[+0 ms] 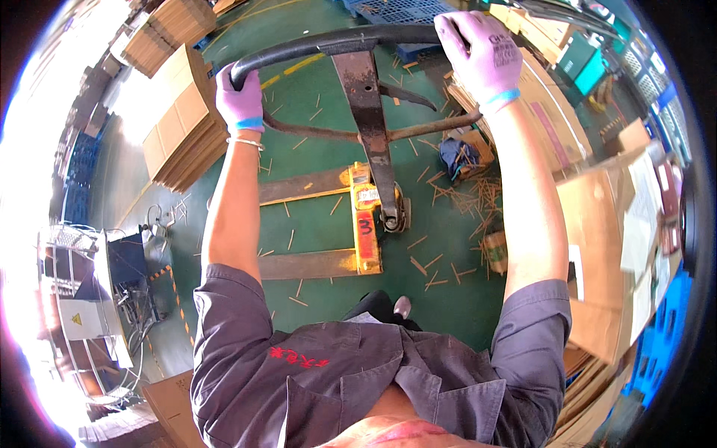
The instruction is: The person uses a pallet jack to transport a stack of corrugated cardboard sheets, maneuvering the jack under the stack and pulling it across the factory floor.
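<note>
The black loop handle (299, 51) of a pallet jack stretches across the top of the view. Around its left end my left hand (240, 98), in a pink-purple glove with a blue cuff, is closed. My right hand (485, 63), gloved the same way, grips the far right end. A worn dark steel shaft (367, 97) runs from the handle down to the wheel base. The jack's yellow and red body (365, 235) stands on the floor, with two worn forks (308, 264) pointing left. A dark lever (409, 95) sticks out beside the shaft.
Wooden strips (478, 205) lie scattered over the green floor (441, 313). Stacked flat cardboard (183, 123) stands at left, and large cardboard (597, 246) at right. A wire-frame machine (82, 299) is at lower left, a blue plastic pallet (396, 10) at the top.
</note>
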A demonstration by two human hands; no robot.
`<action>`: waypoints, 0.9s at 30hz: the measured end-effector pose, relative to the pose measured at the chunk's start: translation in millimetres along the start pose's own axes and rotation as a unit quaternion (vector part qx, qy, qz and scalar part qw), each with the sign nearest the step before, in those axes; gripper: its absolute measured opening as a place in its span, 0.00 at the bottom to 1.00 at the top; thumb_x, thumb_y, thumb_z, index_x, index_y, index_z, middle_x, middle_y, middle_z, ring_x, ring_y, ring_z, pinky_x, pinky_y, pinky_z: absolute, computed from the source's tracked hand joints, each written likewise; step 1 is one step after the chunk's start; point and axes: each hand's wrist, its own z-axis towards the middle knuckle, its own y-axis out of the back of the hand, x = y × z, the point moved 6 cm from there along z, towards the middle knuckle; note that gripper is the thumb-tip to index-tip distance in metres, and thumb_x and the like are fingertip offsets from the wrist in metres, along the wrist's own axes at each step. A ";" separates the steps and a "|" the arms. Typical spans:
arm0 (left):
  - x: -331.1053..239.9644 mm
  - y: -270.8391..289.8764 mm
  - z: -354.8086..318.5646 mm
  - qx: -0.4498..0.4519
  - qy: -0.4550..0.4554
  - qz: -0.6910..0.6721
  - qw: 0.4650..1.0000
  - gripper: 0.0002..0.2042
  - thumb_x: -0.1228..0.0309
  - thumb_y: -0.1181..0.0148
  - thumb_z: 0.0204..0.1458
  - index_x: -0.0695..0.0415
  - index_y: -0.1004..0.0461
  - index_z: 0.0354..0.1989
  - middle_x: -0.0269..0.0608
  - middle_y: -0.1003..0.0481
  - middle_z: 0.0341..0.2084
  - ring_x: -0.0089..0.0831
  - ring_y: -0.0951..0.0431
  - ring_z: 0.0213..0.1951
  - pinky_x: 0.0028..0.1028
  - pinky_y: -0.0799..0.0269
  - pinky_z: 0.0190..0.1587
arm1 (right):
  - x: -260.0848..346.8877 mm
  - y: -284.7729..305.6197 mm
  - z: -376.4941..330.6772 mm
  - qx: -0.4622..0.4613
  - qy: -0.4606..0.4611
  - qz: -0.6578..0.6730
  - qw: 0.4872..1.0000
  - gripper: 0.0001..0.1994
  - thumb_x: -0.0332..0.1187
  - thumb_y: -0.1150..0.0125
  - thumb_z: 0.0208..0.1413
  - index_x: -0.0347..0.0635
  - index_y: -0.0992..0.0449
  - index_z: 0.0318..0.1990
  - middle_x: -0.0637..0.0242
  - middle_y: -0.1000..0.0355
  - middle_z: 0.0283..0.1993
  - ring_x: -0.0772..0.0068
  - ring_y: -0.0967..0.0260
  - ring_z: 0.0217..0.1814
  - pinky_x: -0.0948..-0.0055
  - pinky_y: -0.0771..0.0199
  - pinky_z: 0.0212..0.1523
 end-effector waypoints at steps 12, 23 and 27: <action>100.2 -182.2 140.1 -0.003 0.052 0.008 0.999 0.15 0.68 0.32 0.47 0.57 0.26 0.42 0.39 0.24 0.26 0.26 0.24 0.27 0.27 0.27 0.34 | -162.2 -236.3 103.2 -0.043 0.021 0.071 0.996 0.06 0.34 0.39 0.56 0.44 0.23 0.30 0.60 0.25 0.29 0.56 0.26 0.33 0.62 0.26 0.35; 196.7 -290.0 280.4 -0.071 0.068 0.008 0.995 0.14 0.72 0.35 0.52 0.61 0.29 0.45 0.34 0.27 0.22 0.20 0.29 0.21 0.21 0.33 0.23 | -265.4 -476.9 209.8 -0.047 0.009 0.167 0.985 0.06 0.33 0.40 0.58 0.42 0.23 0.30 0.62 0.25 0.29 0.59 0.25 0.33 0.66 0.26 0.34; 236.2 -275.3 323.9 -0.113 0.008 0.129 0.985 0.17 0.72 0.34 0.51 0.63 0.31 0.46 0.37 0.26 0.22 0.22 0.28 0.20 0.22 0.32 0.22 | -257.8 -569.5 243.8 -0.051 0.021 0.219 0.974 0.05 0.31 0.38 0.56 0.41 0.24 0.31 0.59 0.26 0.29 0.58 0.26 0.32 0.65 0.27 0.35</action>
